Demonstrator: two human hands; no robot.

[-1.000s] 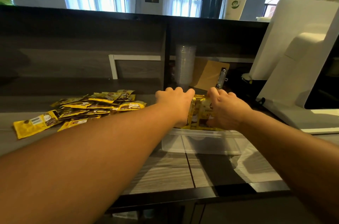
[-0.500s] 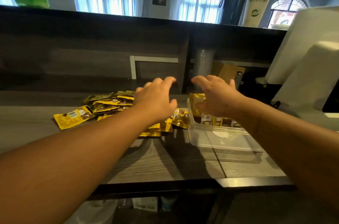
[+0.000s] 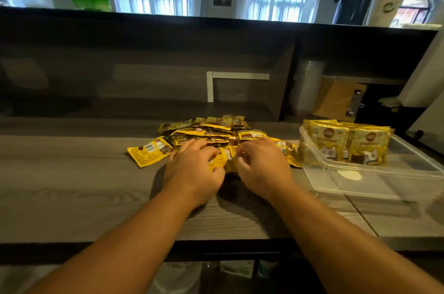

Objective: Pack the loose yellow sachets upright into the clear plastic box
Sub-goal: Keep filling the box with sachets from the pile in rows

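Note:
A pile of loose yellow sachets [image 3: 211, 129] lies flat on the grey wooden counter. Both hands rest on its near edge. My left hand [image 3: 194, 168] has its fingers curled over a yellow sachet [image 3: 219, 161] at the front of the pile. My right hand [image 3: 259, 166] pinches the same spot from the right, fingers bent. To the right stands the clear plastic box [image 3: 360, 183], holding a row of upright sachets [image 3: 348, 139] at its far end. One sachet [image 3: 150, 150] lies apart at the pile's left.
A dark raised shelf wall runs behind the counter. A stack of clear cups [image 3: 307, 86] and a brown clipboard [image 3: 338, 99] sit in the recess behind the box. A white machine [image 3: 425, 77] stands at the far right. The counter's front edge [image 3: 216, 243] is near my forearms.
Both hands left the box and moved left onto the loose pile, closing on sachets at its front. The camera view swung left, so the box now sits at the right.

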